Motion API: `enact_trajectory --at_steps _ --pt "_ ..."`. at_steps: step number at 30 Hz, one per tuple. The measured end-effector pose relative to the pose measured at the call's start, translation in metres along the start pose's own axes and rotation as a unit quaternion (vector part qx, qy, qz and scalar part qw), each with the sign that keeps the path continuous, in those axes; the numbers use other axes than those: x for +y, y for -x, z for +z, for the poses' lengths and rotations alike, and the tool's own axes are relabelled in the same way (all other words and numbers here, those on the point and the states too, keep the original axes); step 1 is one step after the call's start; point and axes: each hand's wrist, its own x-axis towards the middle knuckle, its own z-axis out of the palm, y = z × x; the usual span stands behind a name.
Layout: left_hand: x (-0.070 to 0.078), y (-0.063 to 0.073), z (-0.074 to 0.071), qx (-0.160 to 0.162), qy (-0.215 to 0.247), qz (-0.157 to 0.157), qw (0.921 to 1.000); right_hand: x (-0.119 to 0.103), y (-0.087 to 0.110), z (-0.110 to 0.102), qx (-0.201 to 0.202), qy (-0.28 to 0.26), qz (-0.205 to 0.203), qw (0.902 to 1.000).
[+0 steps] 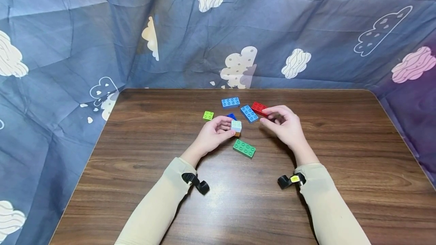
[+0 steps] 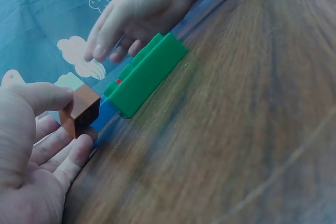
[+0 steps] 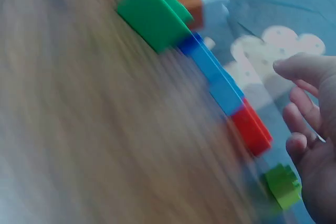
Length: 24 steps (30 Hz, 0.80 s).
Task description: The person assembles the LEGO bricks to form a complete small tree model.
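Observation:
My left hand [image 1: 213, 134] pinches a small stack between thumb and fingers: a pale brick [image 1: 236, 124] on top of an orange-brown brick [image 2: 83, 107]. Just in front of it lies a green brick [image 1: 244, 148]; a dark blue brick [image 1: 231, 117] sits partly hidden behind the fingers. My right hand [image 1: 285, 126] hovers beside a red brick [image 1: 259, 107], fingers loosely bent with a gap between thumb and fingertips. In the right wrist view those fingers stand apart from the red brick [image 3: 251, 128] and hold nothing. Below them shows a lime green brick [image 3: 283, 186].
Two light blue bricks, one farther back [image 1: 231, 102] and one next to the red brick [image 1: 249, 113], lie on the wooden table [image 1: 136, 184]. A small lime brick [image 1: 208, 115] lies left of them. Behind the table hangs a blue cloud-patterned cloth [image 1: 272, 18].

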Motion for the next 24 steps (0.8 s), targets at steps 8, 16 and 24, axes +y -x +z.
enact_trajectory --at_steps 8,16,24 --pt "0.002 0.001 0.0 0.0 -0.017 -0.013 0.9998 0.001 -0.001 -0.035 0.076 0.025 0.019 0.9966" --pt "0.003 0.002 -0.002 0.0 -0.023 -0.021 0.9995 0.03 0.0 -0.056 0.043 0.104 0.08 0.9904" --pt "0.001 0.001 -0.001 0.001 -0.014 -0.018 0.9997 0.034 0.001 -0.057 -0.009 0.143 0.137 0.9802"
